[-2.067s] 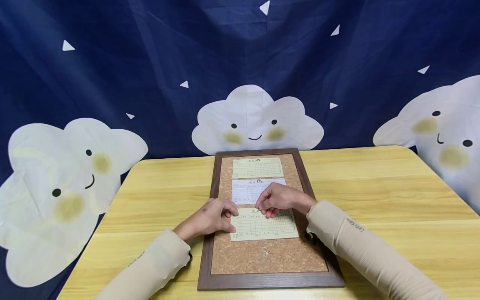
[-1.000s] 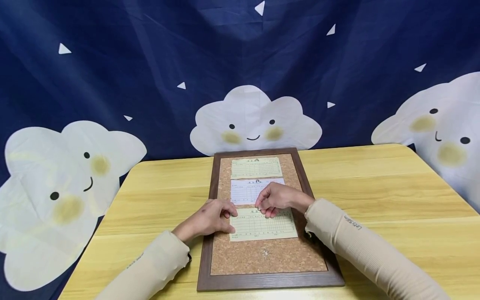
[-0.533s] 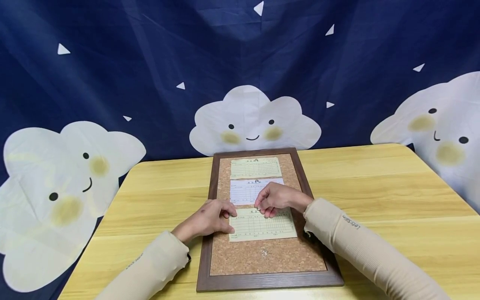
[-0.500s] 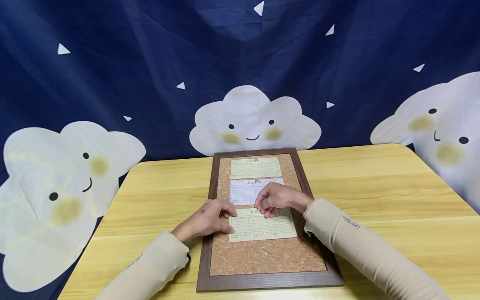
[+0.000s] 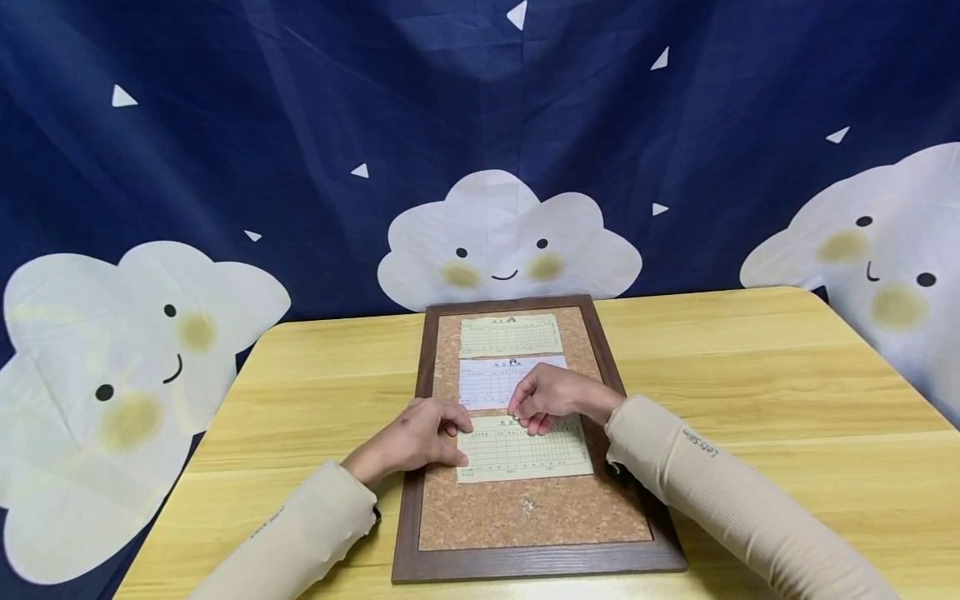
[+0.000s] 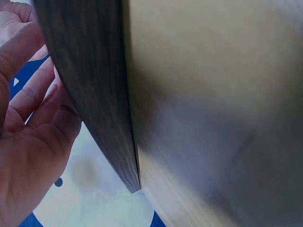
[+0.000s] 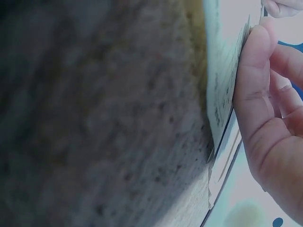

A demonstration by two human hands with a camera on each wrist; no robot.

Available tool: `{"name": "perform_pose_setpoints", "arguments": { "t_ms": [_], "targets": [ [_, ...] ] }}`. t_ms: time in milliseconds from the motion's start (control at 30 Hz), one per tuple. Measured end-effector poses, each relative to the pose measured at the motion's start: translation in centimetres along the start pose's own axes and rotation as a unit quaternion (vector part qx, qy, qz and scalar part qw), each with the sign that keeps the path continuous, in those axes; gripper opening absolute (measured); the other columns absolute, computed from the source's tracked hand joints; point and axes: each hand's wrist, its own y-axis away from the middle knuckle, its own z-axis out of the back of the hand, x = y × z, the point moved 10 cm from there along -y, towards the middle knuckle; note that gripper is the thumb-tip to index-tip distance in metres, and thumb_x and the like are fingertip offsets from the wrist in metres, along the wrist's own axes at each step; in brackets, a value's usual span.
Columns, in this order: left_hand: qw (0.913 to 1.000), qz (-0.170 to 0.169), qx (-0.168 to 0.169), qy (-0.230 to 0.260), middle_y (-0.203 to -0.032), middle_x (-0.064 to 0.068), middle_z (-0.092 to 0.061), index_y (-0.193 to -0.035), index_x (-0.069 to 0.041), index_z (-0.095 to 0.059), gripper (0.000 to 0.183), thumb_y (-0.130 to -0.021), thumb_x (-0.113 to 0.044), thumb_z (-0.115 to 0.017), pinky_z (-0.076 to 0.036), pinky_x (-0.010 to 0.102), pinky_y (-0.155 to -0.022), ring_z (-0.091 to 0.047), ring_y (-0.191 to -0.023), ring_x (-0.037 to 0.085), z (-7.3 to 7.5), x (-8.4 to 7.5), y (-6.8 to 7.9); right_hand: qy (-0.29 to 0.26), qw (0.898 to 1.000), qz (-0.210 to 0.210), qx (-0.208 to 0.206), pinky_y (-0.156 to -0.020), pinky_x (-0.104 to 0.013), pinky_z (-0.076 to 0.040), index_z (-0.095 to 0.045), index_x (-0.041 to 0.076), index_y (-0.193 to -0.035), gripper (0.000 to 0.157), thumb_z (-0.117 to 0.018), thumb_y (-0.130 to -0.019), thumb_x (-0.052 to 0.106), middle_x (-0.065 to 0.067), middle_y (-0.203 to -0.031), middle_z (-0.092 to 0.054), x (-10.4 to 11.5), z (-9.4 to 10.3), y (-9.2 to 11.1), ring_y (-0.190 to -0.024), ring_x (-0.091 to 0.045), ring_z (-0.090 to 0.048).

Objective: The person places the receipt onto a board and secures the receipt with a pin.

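Observation:
My right hand (image 5: 551, 398) pinches a small thumbtack (image 5: 515, 417) between thumb and forefinger at the top edge of the lowest pale-green paper slip (image 5: 517, 457). Fingers hide most of the tack. My left hand (image 5: 420, 433) rests at that slip's left edge, thumb and fingertips spread on its margin. The slip lies on a framed cork board (image 5: 480, 517). Above it are a white slip (image 5: 480, 383) and another pale-green slip (image 5: 510, 337), each with a shiny tack at its top edge. In the right wrist view, the right fingers (image 7: 251, 80) press close over the paper.
A small cluster of silvery bits (image 5: 528, 505) lies on the cork below the lowest slip. The board's dark wooden frame (image 5: 540, 562) sits on a light wooden table (image 5: 735, 367). Behind the table hangs a dark-blue cloth (image 5: 330, 125) with printed clouds.
Both hands stay in the same places on the lowest slip. The head view has shifted very slightly.

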Motion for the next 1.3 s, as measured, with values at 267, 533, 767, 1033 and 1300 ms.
{"name": "perform_pose_setpoints", "arguments": {
  "t_ms": [267, 533, 767, 1033, 1300],
  "targets": [
    [1.0, -0.002, -0.002, -0.002, -0.101, -0.003, -0.067, -0.093, -0.01, -0.075, 0.028, -0.071, -0.007, -0.091, -0.049, 0.027, -0.079, -0.056, -0.083, 0.01, 0.02, -0.08, 0.06, -0.002, 1.0, -0.006, -0.004, -0.056, -0.027, -0.057, -0.072, -0.006, -0.095, 0.011, -0.061, -0.095, -0.007, -0.008, -0.066, -0.064, 0.04, 0.0, 0.05, -0.053, -0.012, -0.062],
    [1.0, 0.004, 0.002, -0.002, -0.103, -0.001, -0.067, -0.095, -0.01, -0.075, 0.029, -0.071, -0.006, -0.09, -0.048, 0.024, -0.075, -0.056, -0.083, 0.012, -0.07, -0.1, 0.04, -0.004, 1.0, -0.009, -0.004, -0.056, -0.027, -0.056, -0.072, -0.007, -0.095, 0.012, -0.06, -0.095, -0.007, -0.008, -0.066, -0.063, 0.09, -0.06, 0.17, -0.053, -0.012, -0.061],
    [1.0, 0.004, 0.0, 0.0, -0.101, -0.002, -0.066, -0.094, -0.009, -0.074, 0.028, -0.07, -0.006, -0.09, -0.047, 0.025, -0.076, -0.055, -0.082, 0.011, -0.09, 0.01, 0.02, -0.002, 1.0, -0.011, -0.01, -0.056, -0.027, -0.057, -0.071, -0.006, -0.094, 0.01, -0.061, -0.093, -0.008, -0.009, -0.067, -0.064, 0.05, -0.02, 0.01, -0.053, -0.012, -0.061],
    [1.0, 0.008, 0.003, 0.0, -0.103, -0.003, -0.066, -0.095, -0.01, -0.074, 0.028, -0.072, -0.007, -0.09, -0.048, 0.027, -0.079, -0.055, -0.084, 0.011, -0.08, -0.07, 0.04, 0.0, 1.0, -0.015, -0.018, -0.056, -0.028, -0.057, -0.069, -0.005, -0.09, 0.007, -0.063, -0.092, -0.007, -0.01, -0.067, -0.064, -0.06, 0.06, -0.07, -0.052, -0.012, -0.061],
    [1.0, 0.007, 0.003, 0.005, -0.104, -0.001, -0.066, -0.095, -0.01, -0.075, 0.028, -0.072, -0.006, -0.09, -0.048, 0.03, -0.082, -0.056, -0.084, 0.012, -0.13, -0.05, 0.04, 0.002, 1.0, -0.017, -0.018, -0.054, -0.026, -0.056, -0.069, -0.004, -0.087, 0.008, -0.064, -0.092, -0.007, -0.01, -0.065, -0.064, 0.0, -0.05, 0.07, -0.052, -0.013, -0.061]
  ]
}}
